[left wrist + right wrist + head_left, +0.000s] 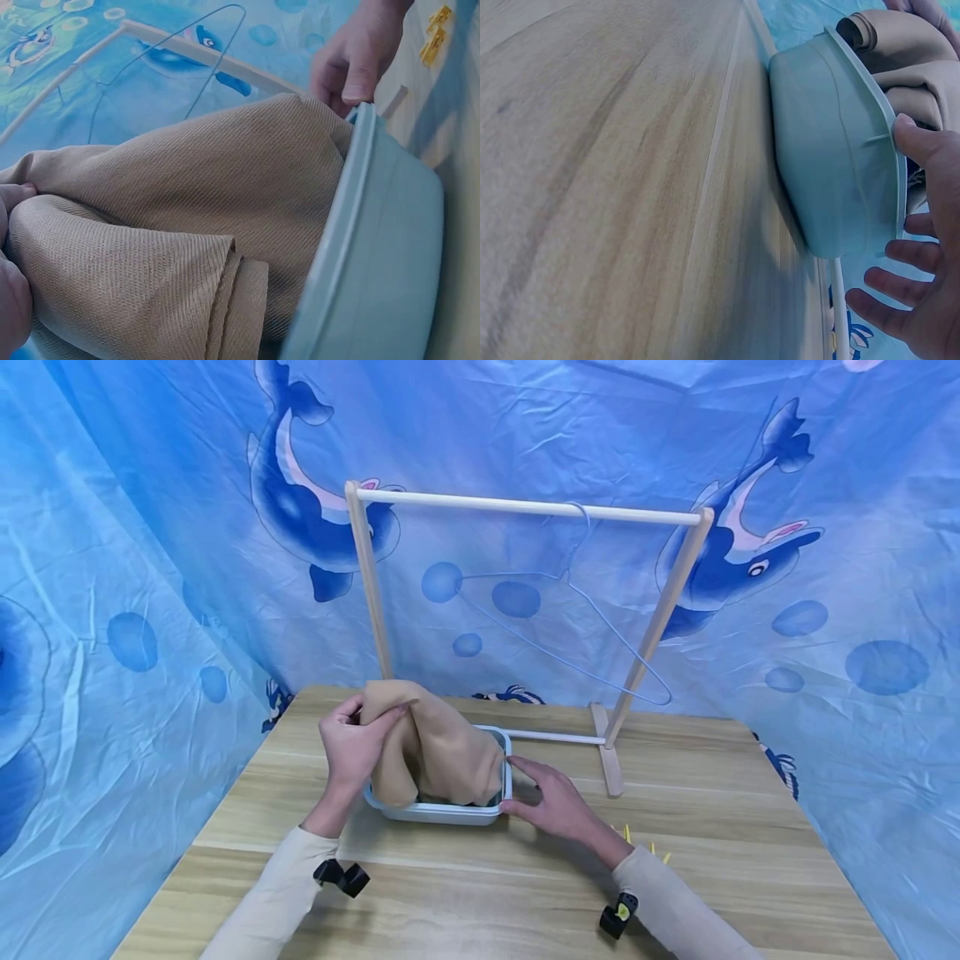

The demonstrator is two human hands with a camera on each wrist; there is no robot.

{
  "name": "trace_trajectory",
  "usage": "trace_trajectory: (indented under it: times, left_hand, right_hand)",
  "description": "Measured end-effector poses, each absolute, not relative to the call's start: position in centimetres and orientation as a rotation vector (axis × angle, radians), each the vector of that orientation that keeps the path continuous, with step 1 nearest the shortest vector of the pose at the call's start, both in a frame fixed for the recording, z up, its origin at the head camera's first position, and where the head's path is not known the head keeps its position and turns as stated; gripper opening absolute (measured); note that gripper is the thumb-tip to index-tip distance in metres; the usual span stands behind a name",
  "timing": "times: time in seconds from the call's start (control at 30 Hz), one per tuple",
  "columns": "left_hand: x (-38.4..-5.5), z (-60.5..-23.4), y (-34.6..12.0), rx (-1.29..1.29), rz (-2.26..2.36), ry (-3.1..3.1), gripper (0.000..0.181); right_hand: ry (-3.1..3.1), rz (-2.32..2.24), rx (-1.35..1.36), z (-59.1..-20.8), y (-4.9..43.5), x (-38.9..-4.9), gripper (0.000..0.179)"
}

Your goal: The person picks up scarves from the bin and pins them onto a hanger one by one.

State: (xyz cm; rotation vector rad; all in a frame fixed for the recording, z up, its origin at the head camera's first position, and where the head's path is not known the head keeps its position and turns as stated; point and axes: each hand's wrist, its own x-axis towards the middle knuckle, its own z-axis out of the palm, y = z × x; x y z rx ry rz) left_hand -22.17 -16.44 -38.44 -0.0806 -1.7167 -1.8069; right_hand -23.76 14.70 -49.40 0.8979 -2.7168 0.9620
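A folded tan ribbed cloth rises out of a pale blue plastic basin on the table. My left hand pinches the cloth's upper left part between thumb and fingers, above the basin's left side. In the left wrist view, layered edges of the cloth hang beside the basin wall. At the basin's right end is my right hand, its thumb and index finger against the rim. The right wrist view shows its other fingers spread and fairly straight beside the basin.
Behind the basin stands a wooden rack with a white top rail, and a thin wire hanger hangs from it. Small yellow clips lie right of the basin, partly behind my right forearm. A blue dolphin-print curtain surrounds the wooden table.
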Motion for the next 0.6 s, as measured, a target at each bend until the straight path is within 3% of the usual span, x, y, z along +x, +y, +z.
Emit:
trace_trajectory:
  times: [0.37, 0.6]
  left_hand:
    - [-22.6, -37.8, -17.0, -0.155, -1.782, -1.628, 0.026]
    - [-22.3, -37.2, -17.1, -0.148, -1.75, -1.623, 0.026]
  right_hand:
    - [-2.707, 0.892, 0.922, -48.6, 14.9, -23.7, 0.081]
    - [-2.664, 0.83, 0.912, -46.1, 15.4, -22.7, 0.074]
